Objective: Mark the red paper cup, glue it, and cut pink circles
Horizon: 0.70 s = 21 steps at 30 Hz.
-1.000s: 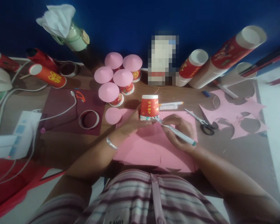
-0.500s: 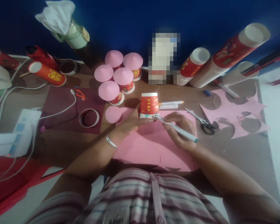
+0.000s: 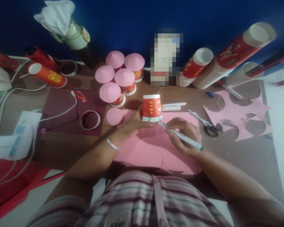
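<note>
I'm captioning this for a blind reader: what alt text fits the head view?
A left hand steadies an upturned red cup on pink paper while the right hand puts a pen to its rim. Pink-topped cups stand behind; scissors lie right.

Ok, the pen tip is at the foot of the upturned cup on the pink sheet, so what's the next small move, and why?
Probably run the pen on round the cup rim. The left hand pins the cup to the pink sheet, and the right hand holds the tip at its right base.

Head view, down over table [image 3: 61, 148]
</note>
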Available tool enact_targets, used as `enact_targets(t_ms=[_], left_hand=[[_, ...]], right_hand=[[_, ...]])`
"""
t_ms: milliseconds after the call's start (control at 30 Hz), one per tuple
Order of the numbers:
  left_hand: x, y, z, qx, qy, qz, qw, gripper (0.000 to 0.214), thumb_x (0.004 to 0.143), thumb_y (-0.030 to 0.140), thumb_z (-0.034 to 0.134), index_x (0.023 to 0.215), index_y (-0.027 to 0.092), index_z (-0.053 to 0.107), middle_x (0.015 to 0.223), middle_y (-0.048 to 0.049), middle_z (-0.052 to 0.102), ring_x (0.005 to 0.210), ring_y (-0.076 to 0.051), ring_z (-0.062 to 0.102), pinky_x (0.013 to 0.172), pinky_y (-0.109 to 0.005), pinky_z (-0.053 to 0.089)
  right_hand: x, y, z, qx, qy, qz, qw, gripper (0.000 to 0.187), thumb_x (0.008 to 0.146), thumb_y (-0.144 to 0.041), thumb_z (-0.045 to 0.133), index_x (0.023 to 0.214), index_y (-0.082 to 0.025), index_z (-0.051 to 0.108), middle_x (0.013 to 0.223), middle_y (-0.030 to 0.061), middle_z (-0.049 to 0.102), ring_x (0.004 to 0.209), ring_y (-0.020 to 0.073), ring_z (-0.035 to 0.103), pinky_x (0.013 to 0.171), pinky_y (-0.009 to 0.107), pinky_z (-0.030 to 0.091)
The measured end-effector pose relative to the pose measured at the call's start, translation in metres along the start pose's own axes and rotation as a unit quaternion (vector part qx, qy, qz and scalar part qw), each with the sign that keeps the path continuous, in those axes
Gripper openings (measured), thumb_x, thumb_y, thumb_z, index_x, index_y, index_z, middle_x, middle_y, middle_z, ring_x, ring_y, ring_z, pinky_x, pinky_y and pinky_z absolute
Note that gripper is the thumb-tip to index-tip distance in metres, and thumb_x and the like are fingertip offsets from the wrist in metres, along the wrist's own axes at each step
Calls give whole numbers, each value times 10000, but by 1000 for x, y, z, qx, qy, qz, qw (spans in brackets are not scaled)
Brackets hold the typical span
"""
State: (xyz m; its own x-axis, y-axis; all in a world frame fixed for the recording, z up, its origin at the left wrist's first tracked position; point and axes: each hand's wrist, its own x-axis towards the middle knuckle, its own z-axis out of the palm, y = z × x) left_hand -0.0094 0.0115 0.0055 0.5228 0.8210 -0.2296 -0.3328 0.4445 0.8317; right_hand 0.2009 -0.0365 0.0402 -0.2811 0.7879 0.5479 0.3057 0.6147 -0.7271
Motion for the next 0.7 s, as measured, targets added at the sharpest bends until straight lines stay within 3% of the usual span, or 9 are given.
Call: enact_targets(t_ms=[267, 700], left_hand=[[0, 0, 1, 22, 9, 0, 1000, 665, 653, 273, 951, 1220, 238, 606, 1090, -39, 673, 981, -198, 640, 894, -368, 494], [0, -3, 0, 12, 3, -10, 1000, 785, 661, 269, 948, 1340, 273, 555, 1167, -54, 679, 1044, -224, 659, 923, -381, 500]], right_hand=[[0, 3, 0, -2, 11, -11, 1000, 159, 909, -124, 658, 1032, -218, 621, 840, 38, 737, 756, 175, 736, 636, 295, 610], [-4, 6, 1, -45, -11, 3, 999, 166, 919, -145, 648, 1053, -233, 606, 914, 51, 752, 828, 184, 760, 726, 309, 633]])
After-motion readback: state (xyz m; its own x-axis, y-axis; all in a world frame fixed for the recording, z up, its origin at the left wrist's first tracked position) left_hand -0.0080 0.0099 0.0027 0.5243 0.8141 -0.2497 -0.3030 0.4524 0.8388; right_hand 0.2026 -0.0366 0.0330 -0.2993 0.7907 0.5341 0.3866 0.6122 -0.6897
